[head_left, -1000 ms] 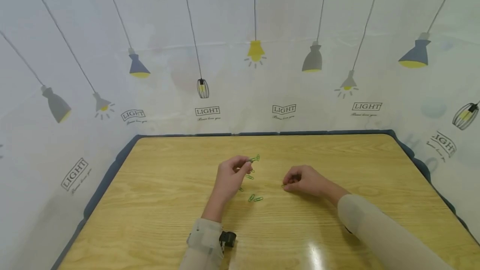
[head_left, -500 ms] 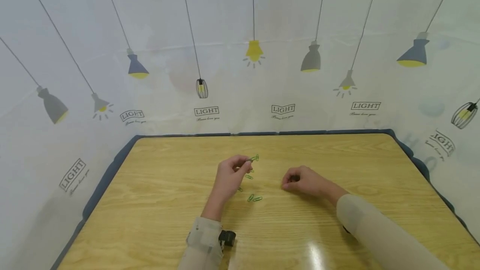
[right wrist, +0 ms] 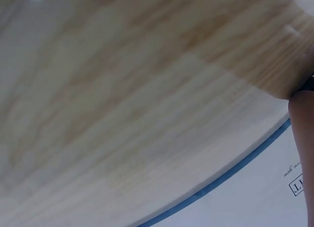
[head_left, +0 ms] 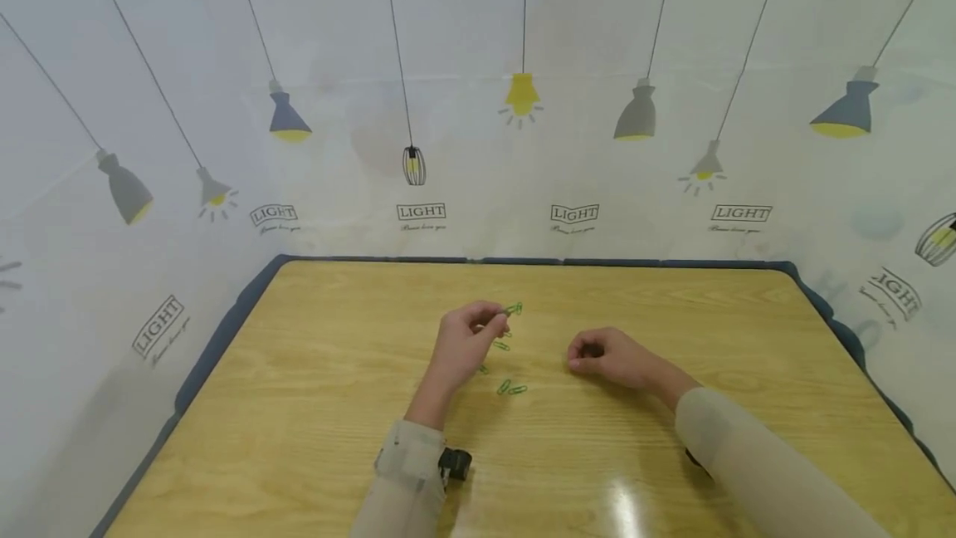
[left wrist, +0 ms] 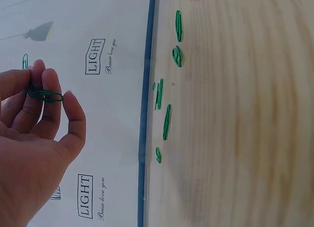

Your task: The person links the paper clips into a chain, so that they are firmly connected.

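In the head view my left hand (head_left: pixel 466 343) is raised over the table, pinching linked green paper clips (head_left: pixel 514 308) between thumb and fingers. The left wrist view shows one green paper clip (left wrist: pixel 48 96) across the fingers and another clip (left wrist: pixel 25 60) sticking up beyond them. My right hand (head_left: pixel 608 355) is low over the table to the right, thumb and index fingertips together; any clip between them is hidden now. Between the hands lie loose green paper clips, including a pair nearest me, one clip (head_left: pixel 504 387) beside another clip (head_left: pixel 518 390), and a clip (head_left: pixel 502 346) farther back.
The wooden table (head_left: pixel 358 471) has a dark blue edging (head_left: pixel 515 261) along its far side and flanks. Behind it rises a white wall covering (head_left: pixel 463 23) printed with lamps. A black wrist camera (head_left: pixel 456 464) sits on the left sleeve.
A small clip end showed at my right fingertips a second ago and is hidden now. Both hands keep nearly the same pose; the head view has shifted slightly.
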A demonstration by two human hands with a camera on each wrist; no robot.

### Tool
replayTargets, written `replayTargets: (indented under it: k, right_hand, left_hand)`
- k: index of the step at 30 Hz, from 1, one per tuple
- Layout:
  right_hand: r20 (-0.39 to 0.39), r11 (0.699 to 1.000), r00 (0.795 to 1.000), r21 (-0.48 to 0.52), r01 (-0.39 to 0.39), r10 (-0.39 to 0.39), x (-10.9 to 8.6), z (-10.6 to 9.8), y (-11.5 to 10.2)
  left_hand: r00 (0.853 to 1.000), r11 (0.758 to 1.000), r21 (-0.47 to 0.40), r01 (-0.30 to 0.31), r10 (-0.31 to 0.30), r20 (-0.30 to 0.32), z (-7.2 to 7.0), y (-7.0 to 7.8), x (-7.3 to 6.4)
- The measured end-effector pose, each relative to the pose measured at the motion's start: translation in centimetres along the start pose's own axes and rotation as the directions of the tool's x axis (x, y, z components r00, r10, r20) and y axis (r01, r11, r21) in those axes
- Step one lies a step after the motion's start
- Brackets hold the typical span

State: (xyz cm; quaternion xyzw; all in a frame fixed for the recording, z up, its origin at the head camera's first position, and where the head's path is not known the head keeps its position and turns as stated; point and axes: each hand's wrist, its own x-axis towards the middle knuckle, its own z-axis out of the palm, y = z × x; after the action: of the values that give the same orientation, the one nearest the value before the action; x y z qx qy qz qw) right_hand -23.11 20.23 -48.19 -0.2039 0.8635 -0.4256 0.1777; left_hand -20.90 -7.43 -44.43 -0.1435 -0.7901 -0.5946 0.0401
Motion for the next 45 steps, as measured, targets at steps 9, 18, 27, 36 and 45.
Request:
replayTargets:
  k: [9, 18, 27, 36, 45]
  right_hand:
    - [-0.002, 0.998, 0.999, 0.038, -0.049, 0.049, 1.0, -0.6, 0.0]
    - [-0.084, 0.981, 0.990, 0.168, -0.095, 0.110, 1.8, -3.3, -1.2]
    - [-0.148, 0.942, 0.986, 0.335, -0.018, 0.071, 2.7, -4.3, -3.5]
    - [-0.135, 0.904, 0.989, 0.428, 0.010, 0.053, 3.2, -4.4, -4.8]
    - [-0.179, 0.936, 0.984, 0.347, 0.061, 0.003, 3.4, -3.8, -6.4]
  left_hand:
    - [1.000, 1.000, 0.010, 0.015, -0.014, -0.022, -0.8, -0.4, -0.3]
    - [1.000, 1.000, 0.025, 0.006, -0.006, 0.005, -0.6, 0.7, 0.2]
    - [1.000, 0.999, 0.033, 0.004, -0.004, 0.011, -0.1, 0.0, 0.7]
    - [1.000, 0.998, 0.055, -0.005, 0.004, 0.025, 0.7, 0.2, 0.8]
    - [0.999, 0.996, 0.078, -0.036, 0.034, 0.033, 1.0, 0.2, 1.1]
